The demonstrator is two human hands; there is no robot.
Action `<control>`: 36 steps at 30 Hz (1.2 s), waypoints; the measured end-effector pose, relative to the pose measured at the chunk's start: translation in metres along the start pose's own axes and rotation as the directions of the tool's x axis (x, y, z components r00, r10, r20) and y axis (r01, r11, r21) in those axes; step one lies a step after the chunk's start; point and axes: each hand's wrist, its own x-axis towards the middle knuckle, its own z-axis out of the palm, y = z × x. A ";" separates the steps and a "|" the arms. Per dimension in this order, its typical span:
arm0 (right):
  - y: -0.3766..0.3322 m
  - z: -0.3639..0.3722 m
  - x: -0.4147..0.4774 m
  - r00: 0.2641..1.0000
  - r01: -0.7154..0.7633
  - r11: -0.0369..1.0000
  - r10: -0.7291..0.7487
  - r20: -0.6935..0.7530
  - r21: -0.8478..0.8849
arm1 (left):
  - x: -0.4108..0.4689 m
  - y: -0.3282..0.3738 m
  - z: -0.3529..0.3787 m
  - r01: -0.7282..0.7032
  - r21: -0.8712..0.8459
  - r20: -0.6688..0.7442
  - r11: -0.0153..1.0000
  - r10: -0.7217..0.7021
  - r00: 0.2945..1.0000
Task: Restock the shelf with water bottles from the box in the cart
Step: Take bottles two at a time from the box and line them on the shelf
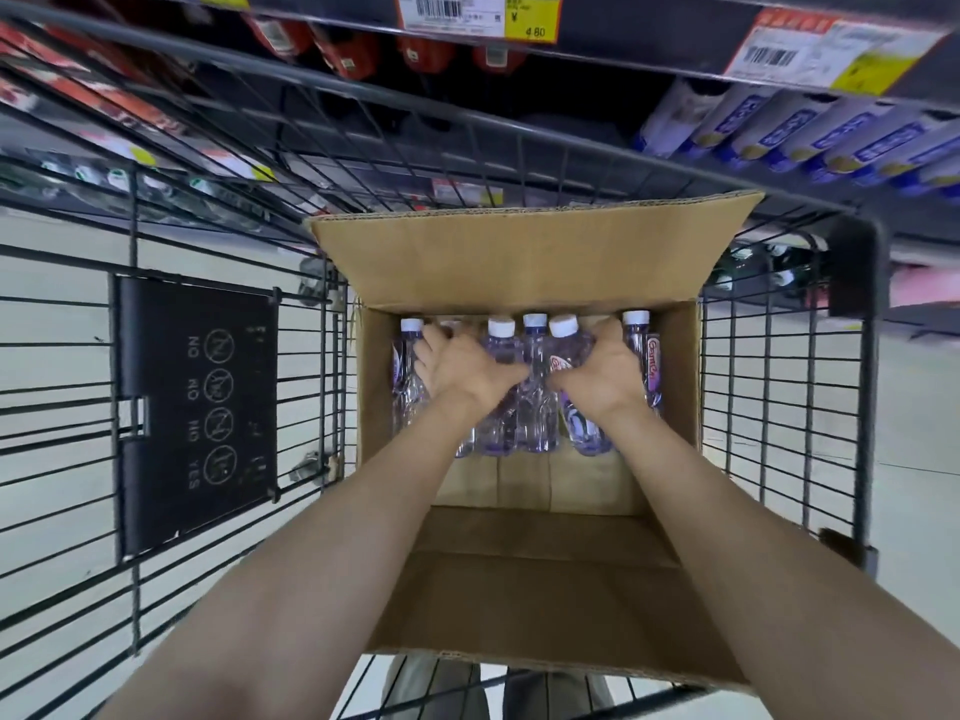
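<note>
Both hands are down in the box [530, 262], and I can see them well. My left hand [467, 368] has its fingers curled round water bottles [535, 407] on the left of the row. My right hand [602, 376] is wrapped round bottles on the right of the row. The two thumbs are close together in the middle. The bottles are clear with purple labels and white caps that point to the far side. They sit at the far end of the brown box. The box sits in the wire cart [860, 272]. A black sign [197, 407] with NO and YES is on the cart's left side. Far off is the shelf [649, 39], with a yellow price tag [532, 18] and red bottles [343, 52]
</note>
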 end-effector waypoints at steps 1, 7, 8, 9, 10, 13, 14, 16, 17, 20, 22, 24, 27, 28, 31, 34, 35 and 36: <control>-0.001 -0.001 -0.003 1.000 -0.006 0.999 0.006 -0.003 0.044 | -0.006 -0.002 0.002 -0.028 -0.066 -0.017 0.997 0.027 0.999; 0.003 -0.010 -0.022 0.999 0.047 0.976 -0.047 -0.004 0.211 | -0.038 -0.019 0.000 -0.150 -0.504 -0.042 0.850 0.149 0.988; 0.003 -0.012 -0.027 0.998 0.066 0.967 -0.064 -0.016 0.244 | -0.041 -0.022 -0.004 -0.164 -0.520 -0.054 0.838 0.159 0.986; 0.001 -0.016 -0.032 0.996 0.085 0.956 -0.080 -0.029 0.279 | -0.045 -0.023 -0.008 -0.183 -0.533 -0.075 0.826 0.169 0.983; -0.002 -0.020 -0.039 0.994 0.106 0.943 -0.096 -0.046 0.316 | -0.048 -0.024 -0.013 -0.202 -0.546 -0.100 0.813 0.176 0.979; -0.016 -0.035 -0.065 0.990 0.139 0.908 -0.123 -0.064 0.394 | -0.059 -0.025 -0.040 -0.253 -0.567 -0.157 0.784 0.199 0.967; -0.023 -0.042 -0.076 0.990 0.144 0.895 -0.129 -0.063 0.423 | -0.067 -0.024 -0.052 -0.276 -0.569 -0.174 0.774 0.215 0.961; -0.039 -0.057 -0.103 0.985 0.174 0.868 -0.159 -0.073 0.466 | -0.087 -0.020 -0.080 -0.331 -0.565 -0.200 0.755 0.264 0.944; -0.048 -0.065 -0.118 0.979 0.205 0.856 -0.183 -0.092 0.475 | -0.099 -0.019 -0.095 -0.364 -0.568 -0.215 0.738 0.295 0.931; -0.073 -0.087 -0.163 0.956 0.294 0.824 -0.253 -0.150 0.485 | -0.137 -0.018 -0.140 -0.470 -0.581 -0.285 0.664 0.375 0.882; -0.089 -0.103 -0.193 0.931 0.363 0.806 -0.296 -0.214 0.467 | -0.160 -0.020 -0.170 -0.532 -0.572 -0.336 0.625 0.413 0.847; -0.104 -0.119 -0.220 0.903 0.426 0.774 -0.331 -0.275 0.469 | -0.183 -0.023 -0.198 -0.578 -0.572 -0.378 0.582 0.438 0.816; -0.129 -0.141 -0.262 0.853 0.520 0.722 -0.412 -0.321 0.456 | -0.218 -0.030 -0.238 -0.641 -0.561 -0.434 0.523 0.473 0.766; -0.136 -0.148 -0.274 0.834 0.550 0.705 -0.438 -0.336 0.447 | -0.231 -0.031 -0.251 -0.662 -0.554 -0.455 0.506 0.482 0.749; -0.156 -0.165 -0.317 0.788 0.615 0.678 -0.513 -0.340 0.403 | -0.267 -0.038 -0.285 -0.707 -0.562 -0.523 0.429 0.478 0.705; -0.175 -0.179 -0.359 0.746 0.666 0.648 -0.583 -0.323 0.370 | -0.305 -0.049 -0.316 -0.729 -0.586 -0.561 0.354 0.473 0.680; -0.181 -0.183 -0.376 0.727 0.686 0.635 -0.609 -0.316 0.356 | -0.318 -0.054 -0.325 -0.738 -0.584 -0.575 0.337 0.470 0.670; -0.187 -0.186 -0.393 0.698 0.716 0.615 -0.640 -0.322 0.329 | -0.331 -0.061 -0.334 -0.755 -0.569 -0.597 0.325 0.468 0.652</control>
